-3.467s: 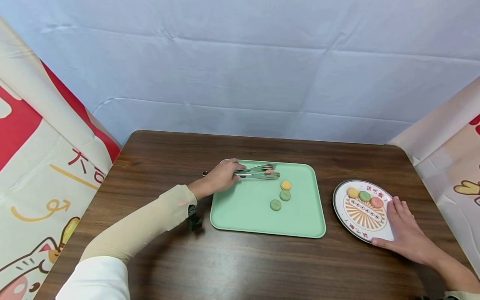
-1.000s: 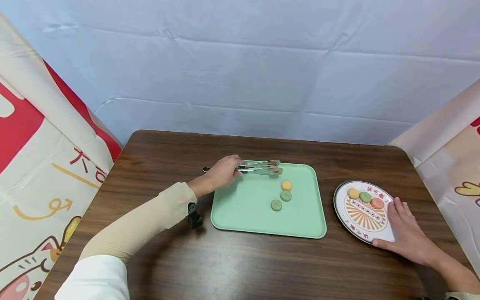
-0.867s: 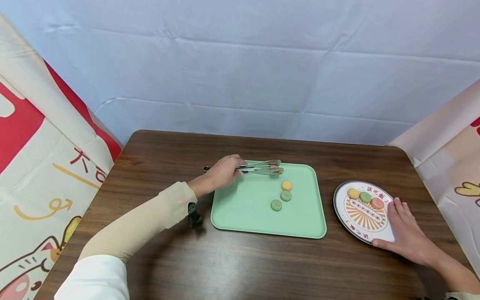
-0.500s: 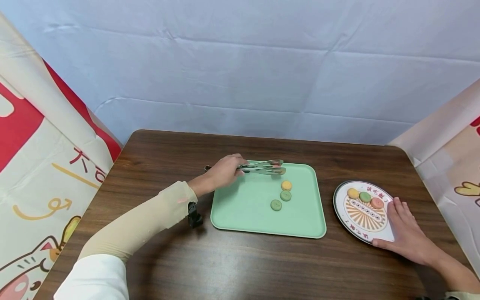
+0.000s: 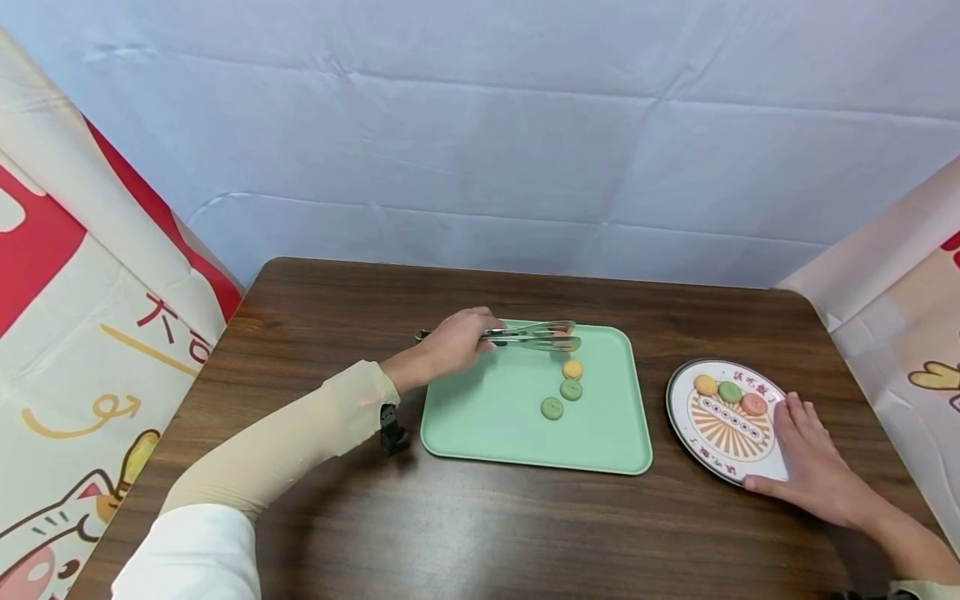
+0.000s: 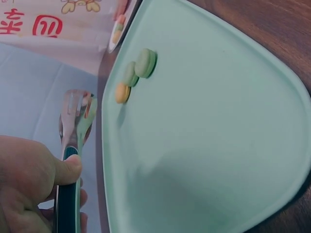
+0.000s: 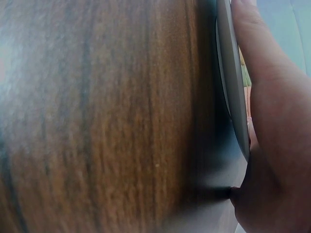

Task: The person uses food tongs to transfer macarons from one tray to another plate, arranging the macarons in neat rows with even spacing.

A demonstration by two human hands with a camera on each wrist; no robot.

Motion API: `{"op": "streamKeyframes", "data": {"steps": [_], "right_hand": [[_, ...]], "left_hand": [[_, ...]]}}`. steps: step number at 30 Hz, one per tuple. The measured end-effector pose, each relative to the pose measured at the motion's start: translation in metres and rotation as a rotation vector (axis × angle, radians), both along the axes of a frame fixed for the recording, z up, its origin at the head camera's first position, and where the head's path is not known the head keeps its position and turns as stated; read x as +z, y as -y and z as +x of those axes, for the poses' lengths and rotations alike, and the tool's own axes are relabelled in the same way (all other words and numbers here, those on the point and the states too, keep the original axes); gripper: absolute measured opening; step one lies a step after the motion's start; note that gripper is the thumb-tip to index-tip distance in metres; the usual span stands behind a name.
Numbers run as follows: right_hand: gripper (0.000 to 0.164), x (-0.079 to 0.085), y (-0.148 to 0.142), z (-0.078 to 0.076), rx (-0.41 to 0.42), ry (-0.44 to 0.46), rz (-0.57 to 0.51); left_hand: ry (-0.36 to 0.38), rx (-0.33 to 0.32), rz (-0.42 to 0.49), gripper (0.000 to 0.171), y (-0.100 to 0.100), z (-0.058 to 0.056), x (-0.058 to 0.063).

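Note:
My left hand (image 5: 453, 342) grips a pair of metal tongs (image 5: 536, 342) over the back of the mint-green tray (image 5: 487, 417). In the left wrist view, the thumb presses on the dark green handle of the tongs. A pink macaron (image 5: 562, 332) shows between the tong heads, partly hidden by them. On the tray, a yellow macaron (image 5: 572, 369) and two green macarons, one nearer (image 5: 552, 408) and one farther (image 5: 571, 390), lie in front of the tongs. My right hand (image 5: 813, 462) rests with straight fingers on the right rim of the white patterned plate (image 5: 690, 433).
Yellow (image 5: 705, 385), green (image 5: 729, 392) and pink (image 5: 754, 404) macarons sit in a row on the plate. The brown wooden table (image 5: 525, 533) carries the tray and plate. A pale cloth (image 5: 480, 150) hangs behind its back edge, with printed cloths on both sides.
My left hand and the tongs have moved a little to the right along the back of the tray, and the pink macaron has shifted right with them. The right hand and plate hold still.

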State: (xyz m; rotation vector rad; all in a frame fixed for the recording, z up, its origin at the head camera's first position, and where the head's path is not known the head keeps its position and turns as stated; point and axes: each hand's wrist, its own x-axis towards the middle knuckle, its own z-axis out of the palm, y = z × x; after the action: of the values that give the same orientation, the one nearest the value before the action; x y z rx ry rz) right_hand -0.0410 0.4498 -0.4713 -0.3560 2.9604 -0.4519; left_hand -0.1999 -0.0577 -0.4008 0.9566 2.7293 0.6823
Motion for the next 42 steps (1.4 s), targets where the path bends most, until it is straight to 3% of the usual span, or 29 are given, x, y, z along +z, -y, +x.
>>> {"op": "streamKeyframes", "data": {"steps": [10,27,42], "right_hand": [[0.128,0.001,0.001,-0.001,-0.010,0.012,-0.002],[0.127,-0.002,-0.002,0.000,0.011,-0.016,-0.016],[0.128,-0.002,-0.003,-0.001,0.013,-0.011,-0.012]], "left_hand": [[-0.022,-0.023,0.005,0.035,-0.007,0.002,0.003],[0.008,-0.056,0.014,0.037,-0.029,0.006,0.014],[-0.012,-0.095,0.028,0.035,-0.050,0.008,0.013]]}}
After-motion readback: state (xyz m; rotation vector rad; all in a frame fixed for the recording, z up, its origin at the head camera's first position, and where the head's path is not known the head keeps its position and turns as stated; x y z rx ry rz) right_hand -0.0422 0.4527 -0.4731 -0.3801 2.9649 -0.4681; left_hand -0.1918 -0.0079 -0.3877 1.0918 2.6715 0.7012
